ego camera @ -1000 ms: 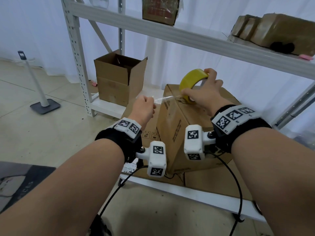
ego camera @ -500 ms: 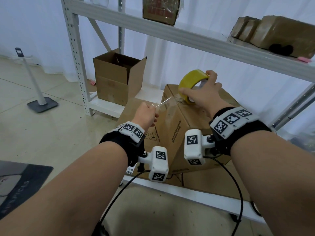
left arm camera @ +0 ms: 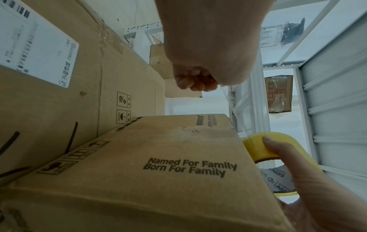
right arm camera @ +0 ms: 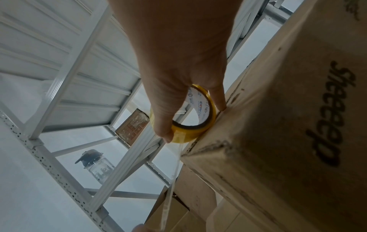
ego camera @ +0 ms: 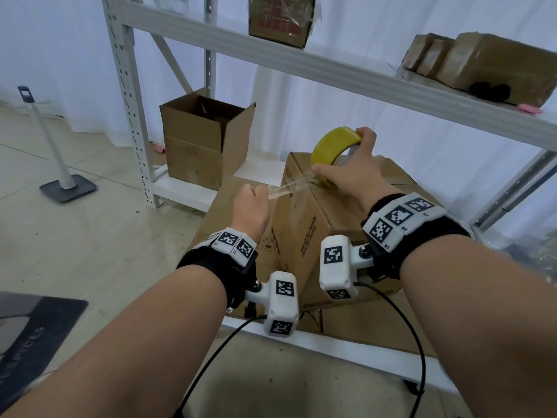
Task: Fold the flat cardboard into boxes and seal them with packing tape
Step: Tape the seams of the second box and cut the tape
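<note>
A folded brown box (ego camera: 319, 233) printed "Named For Family" (left arm camera: 188, 166) stands on flat cardboard on the low shelf. My right hand (ego camera: 346, 179) grips a yellow roll of clear packing tape (ego camera: 331, 146) upright on the box's top near its left edge; the roll (right arm camera: 198, 125) touches the box (right arm camera: 298, 125). My left hand (ego camera: 253, 206) is a fist pinching the free end of the tape strip (ego camera: 286, 188), stretched taut off the box's left side. From the left wrist, the fist (left arm camera: 194, 81) sits above the box with the roll (left arm camera: 264, 147) at right.
An open-topped brown box (ego camera: 205, 140) stands at the back left of the low shelf. Flat cardboard (ego camera: 229, 212) lies under the folded box. The upper shelf (ego camera: 331, 64) holds wrapped parcels (ego camera: 482, 64). A white stand (ego camera: 57, 152) is on the floor at left.
My left hand has come down and to the right, closer to the box's left edge, and the stretched tape strip now slopes down toward it. The right hand and roll stay put.
</note>
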Action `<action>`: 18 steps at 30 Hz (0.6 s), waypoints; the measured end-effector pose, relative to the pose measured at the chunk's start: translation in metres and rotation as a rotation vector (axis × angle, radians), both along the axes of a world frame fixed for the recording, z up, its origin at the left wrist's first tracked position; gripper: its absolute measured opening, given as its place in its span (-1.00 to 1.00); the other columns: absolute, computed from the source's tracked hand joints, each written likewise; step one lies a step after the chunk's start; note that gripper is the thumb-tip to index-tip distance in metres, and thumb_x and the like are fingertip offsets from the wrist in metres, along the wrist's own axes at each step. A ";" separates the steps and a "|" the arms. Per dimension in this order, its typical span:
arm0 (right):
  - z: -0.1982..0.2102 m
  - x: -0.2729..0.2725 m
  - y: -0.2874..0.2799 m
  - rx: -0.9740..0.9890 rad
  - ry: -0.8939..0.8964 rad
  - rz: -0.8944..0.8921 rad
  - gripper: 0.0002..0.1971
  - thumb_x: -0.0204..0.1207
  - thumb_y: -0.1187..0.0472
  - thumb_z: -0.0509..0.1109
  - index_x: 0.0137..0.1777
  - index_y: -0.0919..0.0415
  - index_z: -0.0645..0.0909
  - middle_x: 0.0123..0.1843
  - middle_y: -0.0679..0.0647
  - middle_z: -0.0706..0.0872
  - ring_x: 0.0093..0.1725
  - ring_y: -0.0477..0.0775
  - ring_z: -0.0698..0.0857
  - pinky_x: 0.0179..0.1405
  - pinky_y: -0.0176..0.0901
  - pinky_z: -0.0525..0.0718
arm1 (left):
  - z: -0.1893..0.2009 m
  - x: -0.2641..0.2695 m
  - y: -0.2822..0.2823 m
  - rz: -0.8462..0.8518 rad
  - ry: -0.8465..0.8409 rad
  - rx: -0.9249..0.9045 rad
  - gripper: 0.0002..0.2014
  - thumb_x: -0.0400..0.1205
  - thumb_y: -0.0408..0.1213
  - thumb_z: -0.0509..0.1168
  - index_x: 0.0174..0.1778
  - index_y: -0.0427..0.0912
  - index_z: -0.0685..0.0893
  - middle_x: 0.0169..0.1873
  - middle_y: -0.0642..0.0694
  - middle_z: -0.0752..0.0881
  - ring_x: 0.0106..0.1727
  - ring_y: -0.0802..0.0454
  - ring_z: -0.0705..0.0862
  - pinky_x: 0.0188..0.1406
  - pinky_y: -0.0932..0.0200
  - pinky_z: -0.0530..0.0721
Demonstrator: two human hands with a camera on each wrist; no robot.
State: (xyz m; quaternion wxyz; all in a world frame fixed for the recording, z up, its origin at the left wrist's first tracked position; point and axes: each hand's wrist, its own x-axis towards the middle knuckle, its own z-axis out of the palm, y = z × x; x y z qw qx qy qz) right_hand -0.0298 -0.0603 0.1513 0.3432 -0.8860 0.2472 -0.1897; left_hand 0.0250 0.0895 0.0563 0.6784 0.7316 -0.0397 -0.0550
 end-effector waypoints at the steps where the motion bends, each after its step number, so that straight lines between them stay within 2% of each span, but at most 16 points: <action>1: 0.000 0.000 0.001 -0.008 0.001 -0.005 0.00 0.32 -0.03 0.62 0.58 -0.12 -0.03 0.36 0.30 0.25 0.16 0.24 0.42 0.16 -0.04 0.45 | 0.000 0.000 0.000 0.006 -0.003 0.002 -0.83 0.61 -0.29 0.03 -0.31 -0.16 0.34 -0.30 -0.16 0.46 -0.26 -0.06 0.41 -0.32 0.01 0.40; 6: -0.002 0.005 0.005 -0.077 0.034 -0.021 -0.01 0.27 -0.03 0.63 0.53 -0.20 -0.01 0.37 0.23 0.20 0.26 0.41 0.50 0.29 0.12 0.55 | -0.005 0.001 0.001 -0.013 0.042 0.062 -0.80 0.65 -0.30 0.06 -0.32 -0.16 0.33 -0.36 -0.09 0.44 -0.38 0.02 0.37 -0.48 0.15 0.35; 16: -0.003 0.004 0.002 -0.102 0.054 -0.023 0.05 0.26 -0.05 0.66 0.56 -0.17 -0.04 0.39 0.25 0.20 0.32 0.40 0.47 0.38 0.17 0.51 | -0.015 0.000 -0.001 -0.134 0.101 0.139 -0.85 0.68 -0.31 0.06 -0.21 -0.20 0.40 -0.19 -0.17 0.51 -0.34 -0.01 0.41 -0.44 0.14 0.36; 18: -0.003 0.003 0.002 -0.100 0.054 -0.019 0.05 0.25 -0.06 0.66 0.56 -0.19 -0.04 0.40 0.25 0.20 0.33 0.41 0.46 0.38 0.17 0.51 | -0.016 -0.001 -0.004 -0.147 0.110 0.144 -0.88 0.69 -0.33 0.06 -0.12 -0.26 0.43 -0.17 -0.18 0.51 -0.29 -0.03 0.43 -0.43 0.14 0.36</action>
